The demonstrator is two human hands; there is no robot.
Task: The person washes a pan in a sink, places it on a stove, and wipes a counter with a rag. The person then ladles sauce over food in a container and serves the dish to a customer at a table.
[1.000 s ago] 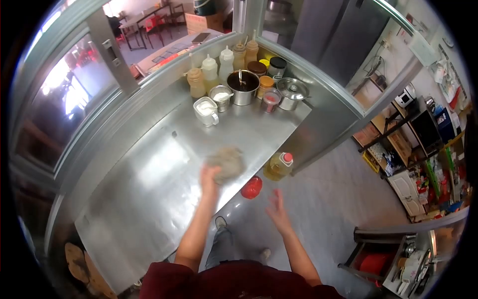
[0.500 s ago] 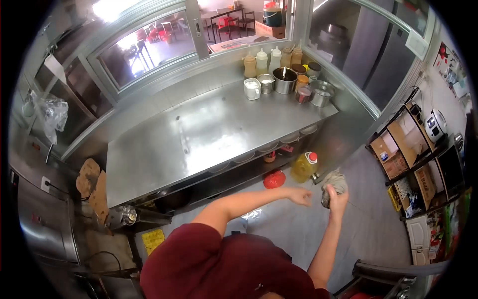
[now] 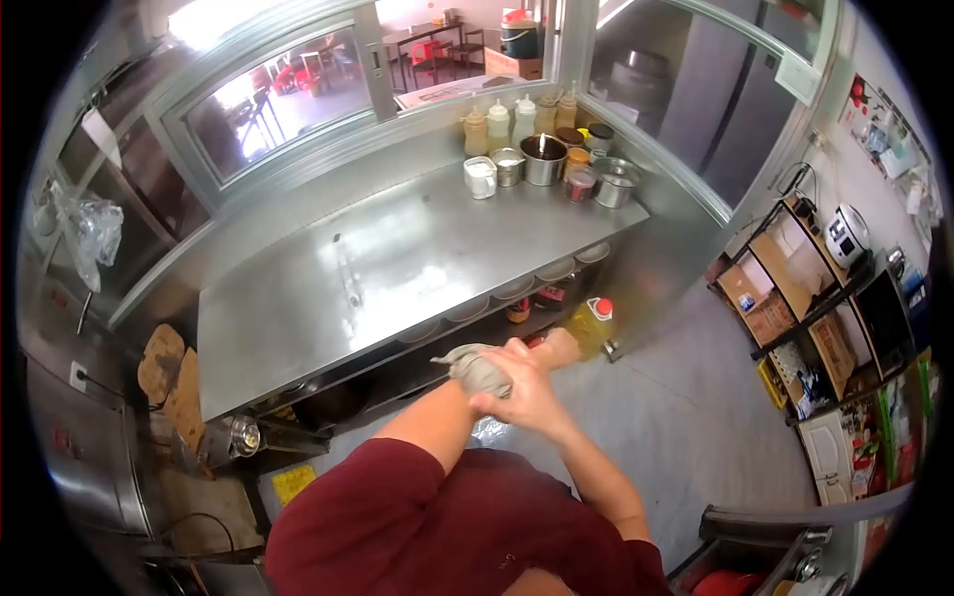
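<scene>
Steel and glass enclose our table [image 3: 288, 293], with squeeze bottles [image 3: 498, 127] and pots [image 3: 543, 171] crowding its far right corner. In front of it, our right hand [image 3: 524, 389] grips a greyish cloth [image 3: 481, 373] against our left forearm [image 3: 429, 429], contact that calls for a snug hold; we cannot tell how the left hand's [image 3: 559, 348] fingers are set. Yellow oil stands bottled [image 3: 594, 336] on the floor [image 3: 686, 417].

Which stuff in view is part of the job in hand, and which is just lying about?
In use:
- gray cloth, gripped in the right hand at the left forearm

Apparently just there:
- squeeze bottles
- white tub
- lidded pot
- rice cooker

Unclear: yellow jug, close to the left hand; contact is hard to tell.
</scene>
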